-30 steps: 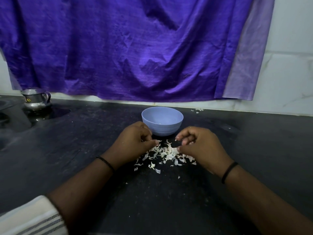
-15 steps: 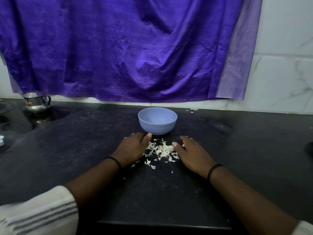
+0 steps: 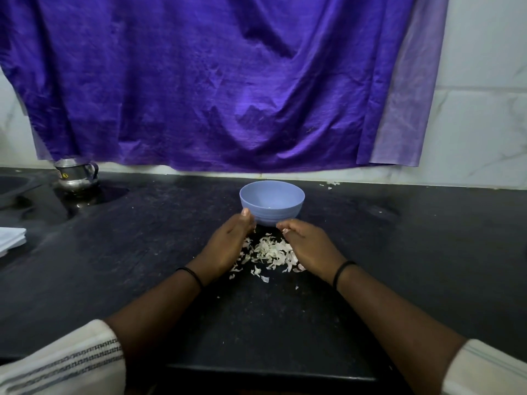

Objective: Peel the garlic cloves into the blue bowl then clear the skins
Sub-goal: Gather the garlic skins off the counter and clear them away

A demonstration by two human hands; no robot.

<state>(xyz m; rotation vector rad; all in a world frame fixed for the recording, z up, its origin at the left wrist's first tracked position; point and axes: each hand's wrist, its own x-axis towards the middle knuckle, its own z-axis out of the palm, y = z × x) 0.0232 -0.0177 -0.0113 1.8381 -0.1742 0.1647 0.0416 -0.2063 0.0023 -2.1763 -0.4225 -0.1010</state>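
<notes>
Where the black bench [image 3: 114,266] meets a purple cloth [image 3: 214,81] hung on the far wall, a pale blue bowl [image 3: 272,202] stands upright; its contents cannot be made out. Just nearer lies a loose heap of white, papery garlic skins [image 3: 269,252], with stray flakes scattered nearer still. Both hands rest on edge, cupped around the heap: the left hand [image 3: 228,246] on its left, fingers straight and together, tips touching the bowl; the right hand [image 3: 310,249] on its right, fingers loosely bent, gripping nothing.
</notes>
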